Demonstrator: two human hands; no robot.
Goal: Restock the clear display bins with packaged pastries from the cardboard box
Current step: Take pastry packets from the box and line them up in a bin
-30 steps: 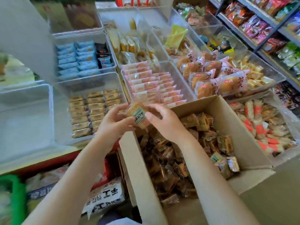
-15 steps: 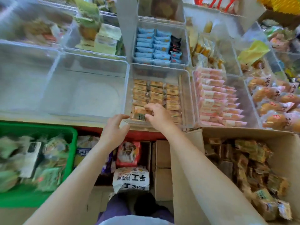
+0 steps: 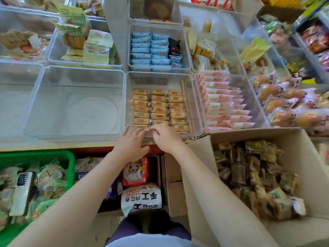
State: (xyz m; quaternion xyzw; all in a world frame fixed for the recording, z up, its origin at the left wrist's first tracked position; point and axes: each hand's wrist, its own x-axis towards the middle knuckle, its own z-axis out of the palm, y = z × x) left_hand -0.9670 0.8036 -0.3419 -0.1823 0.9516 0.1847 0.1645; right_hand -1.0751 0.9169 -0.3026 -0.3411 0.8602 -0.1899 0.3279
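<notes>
The left hand (image 3: 130,146) lies flat with fingers spread at the near rim of the clear bin (image 3: 195,111). The right hand (image 3: 166,138), fingers curled, touches the nearest of the pastries (image 3: 159,108) there; whether it pinches one I cannot tell. The cardboard box (image 3: 302,168), full of packets, sits at four o'clock.

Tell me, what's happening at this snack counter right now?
A person is restocking a shop display. Both hands, the left hand and the right hand, reach over the front edge of a clear bin holding three neat rows of tan packaged pastries, tucking in the front row. An open cardboard box of loose pastry packets sits to the right. The clear bin to the left holds nothing yet.
</notes>
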